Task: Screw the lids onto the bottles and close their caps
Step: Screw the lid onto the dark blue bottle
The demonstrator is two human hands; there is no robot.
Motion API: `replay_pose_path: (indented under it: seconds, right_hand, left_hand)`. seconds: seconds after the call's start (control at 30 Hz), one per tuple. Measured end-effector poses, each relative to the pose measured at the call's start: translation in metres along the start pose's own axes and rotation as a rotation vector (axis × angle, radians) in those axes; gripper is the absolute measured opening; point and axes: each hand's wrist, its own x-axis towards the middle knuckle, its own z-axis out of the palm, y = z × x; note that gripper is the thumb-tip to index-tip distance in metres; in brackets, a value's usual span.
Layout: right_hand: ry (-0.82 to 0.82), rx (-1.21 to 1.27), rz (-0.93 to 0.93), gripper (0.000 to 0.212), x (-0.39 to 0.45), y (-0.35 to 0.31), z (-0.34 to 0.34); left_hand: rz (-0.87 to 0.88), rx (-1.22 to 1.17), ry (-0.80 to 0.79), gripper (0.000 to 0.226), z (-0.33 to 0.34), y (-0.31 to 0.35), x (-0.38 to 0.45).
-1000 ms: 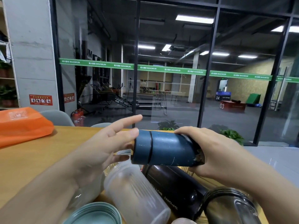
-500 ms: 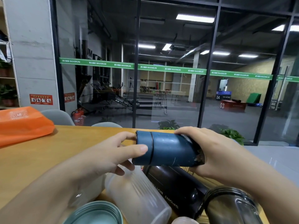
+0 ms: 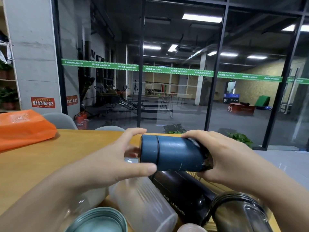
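While sideways above the table (image 3: 50, 158), blue bottle (image 3: 178, 153) (lid (image 3: 148, 150) on) between both hands

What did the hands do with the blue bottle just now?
The left hand went from open fingers to closing around the lid of the blue bottle, thumb underneath. The right hand kept gripping the bottle's base, and the bottle stayed sideways above the table.

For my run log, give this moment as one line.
step: screwing lid | left hand: gripping lid | right hand: holding blue bottle sideways | below: black sport bottle
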Motion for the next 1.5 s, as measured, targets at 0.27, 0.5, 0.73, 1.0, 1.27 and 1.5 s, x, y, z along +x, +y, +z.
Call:
replay_pose_path:
  seconds: [0.27, 0.5, 0.73, 1.0, 1.27, 1.5]
  right_hand:
    - [-0.002, 0.003, -0.004, 0.066, 0.001, 0.0, 0.002]
    - [0.053, -0.02, 0.015, 0.069, 0.001, 0.003, 0.003]
    - [0.049, -0.023, 0.014, 0.067, 0.0, 0.005, 0.008]
    - [0.048, -0.025, 0.019, 0.068, -0.002, 0.005, 0.005]
    - [0.09, -0.023, 0.043, 0.082, 0.0, 0.011, 0.008]
    - [0.169, -0.02, 0.087, 0.086, -0.003, 0.015, 0.001]
  left_hand:
    - [-0.069, -0.019, 0.128, 0.068, 0.003, -0.001, 0.005]
    - [0.046, -0.12, 0.059, 0.062, 0.004, -0.004, 0.005]
    - [0.168, 0.06, 0.083, 0.058, 0.002, -0.002, 0.002]
    - [0.298, 0.28, 0.156, 0.064, 0.003, 0.001, -0.001]
    - [0.22, 0.302, 0.122, 0.105, -0.006, -0.001, 0.001]
    - [0.008, 0.467, 0.043, 0.055, -0.022, -0.006, -0.004]
